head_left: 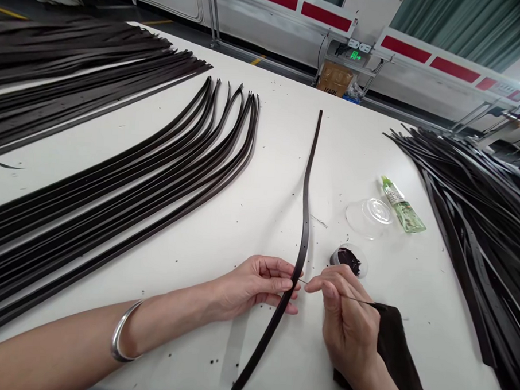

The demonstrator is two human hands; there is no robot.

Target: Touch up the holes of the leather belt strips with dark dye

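Note:
Between its thumb and fingers, my left hand [260, 284] grips a long dark leather strap [305, 220] with small holes along it. The strap curves away from me, its near end low at the front of the table. My right hand [351, 320] is closed on a thin metal needle-like tool [303, 282], whose tip meets the strap's edge beside my left fingers. A dark cloth [397, 356] lies under and beside my right hand. Just beyond that hand stands a small clear cup [347, 261] of dark bits.
Several bundled dark straps [158, 167] lie at left, with more strips [55, 54] behind them. At right is a heap of loose strips [469, 227]. A clear lid [369, 217] and a green tube [402, 206] rest on the white table [283, 138].

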